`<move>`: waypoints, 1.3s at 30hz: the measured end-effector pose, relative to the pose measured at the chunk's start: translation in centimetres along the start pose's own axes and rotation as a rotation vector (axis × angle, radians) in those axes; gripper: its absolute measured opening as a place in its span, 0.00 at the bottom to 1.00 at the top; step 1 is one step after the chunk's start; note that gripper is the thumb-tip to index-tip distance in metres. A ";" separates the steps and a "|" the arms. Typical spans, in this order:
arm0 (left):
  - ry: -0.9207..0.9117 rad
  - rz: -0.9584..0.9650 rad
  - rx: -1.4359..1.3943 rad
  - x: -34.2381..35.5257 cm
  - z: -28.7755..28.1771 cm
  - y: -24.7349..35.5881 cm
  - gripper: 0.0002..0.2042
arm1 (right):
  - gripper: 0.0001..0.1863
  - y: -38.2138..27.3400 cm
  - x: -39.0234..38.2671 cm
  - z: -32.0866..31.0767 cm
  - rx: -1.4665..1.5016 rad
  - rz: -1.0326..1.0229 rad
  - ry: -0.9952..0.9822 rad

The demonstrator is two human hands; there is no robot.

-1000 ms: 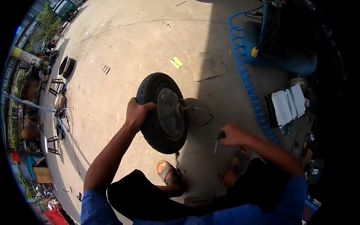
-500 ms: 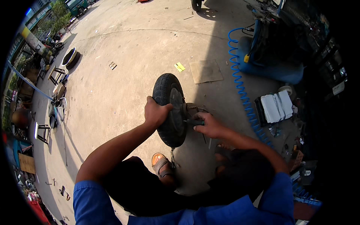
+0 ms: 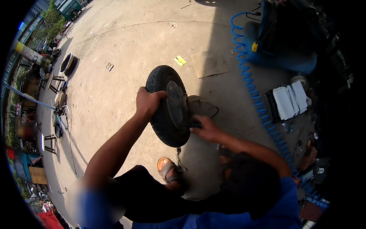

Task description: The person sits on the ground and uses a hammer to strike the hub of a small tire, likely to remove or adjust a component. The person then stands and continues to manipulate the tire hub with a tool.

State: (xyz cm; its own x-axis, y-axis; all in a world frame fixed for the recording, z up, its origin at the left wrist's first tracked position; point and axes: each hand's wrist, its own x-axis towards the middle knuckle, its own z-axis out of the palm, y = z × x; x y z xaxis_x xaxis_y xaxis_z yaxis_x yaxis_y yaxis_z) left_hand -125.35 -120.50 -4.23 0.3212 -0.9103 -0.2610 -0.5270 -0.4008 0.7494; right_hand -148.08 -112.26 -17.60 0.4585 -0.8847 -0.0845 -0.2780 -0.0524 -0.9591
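Note:
In front of me a small wheel (image 3: 175, 105) stands upright, with a black treaded tyre and a dull grey hub. My left hand (image 3: 150, 101) is closed on the tyre's upper left, thumb over the sidewall. By the hub's lower right, my right hand (image 3: 206, 129) is closed round the dark handle of what looks like a screwdriver (image 3: 195, 124). The tool's tip is hard to make out against the wheel. A dark cable (image 3: 209, 104) comes off the axle side and curls to the right. Below the tyre hangs a short chain (image 3: 178, 154), close to my sandalled foot (image 3: 167, 168).
A coiled blue air hose (image 3: 253, 91) runs down the right side from a blue tank (image 3: 282, 63). Beside it lies a stack of white paper or cloth (image 3: 289, 101). Ahead are a flat cardboard piece (image 3: 209, 65) and a yellow card (image 3: 180, 60). Stools (image 3: 49, 144) stand left.
The wheel now appears slightly further up and left, with its hub turned more toward me. My right hand stays near the hub with the tool, whose green handle end no longer shows.

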 end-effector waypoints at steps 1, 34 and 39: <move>-0.006 -0.016 0.000 0.6 -0.1 0.2 0.30 | 0.17 -0.1 0.2 0.2 0.005 -0.003 0.008; -0.034 -0.003 -0.030 1.2 1.3 2.4 0.28 | 0.19 -0.6 1.6 -0.2 -0.077 -0.113 0.097; -0.060 0.000 -0.040 -0.4 1.1 2.0 0.29 | 0.19 1.0 1.2 1.8 0.160 -0.185 0.169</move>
State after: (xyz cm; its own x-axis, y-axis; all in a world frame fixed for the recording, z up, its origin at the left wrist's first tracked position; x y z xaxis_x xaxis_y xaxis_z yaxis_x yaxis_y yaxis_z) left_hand -127.37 -121.06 -3.31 0.2730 -0.9154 -0.2960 -0.4946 -0.3974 0.7730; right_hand -146.31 -112.55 -19.11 0.3378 -0.9324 0.1289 -0.0606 -0.1582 -0.9855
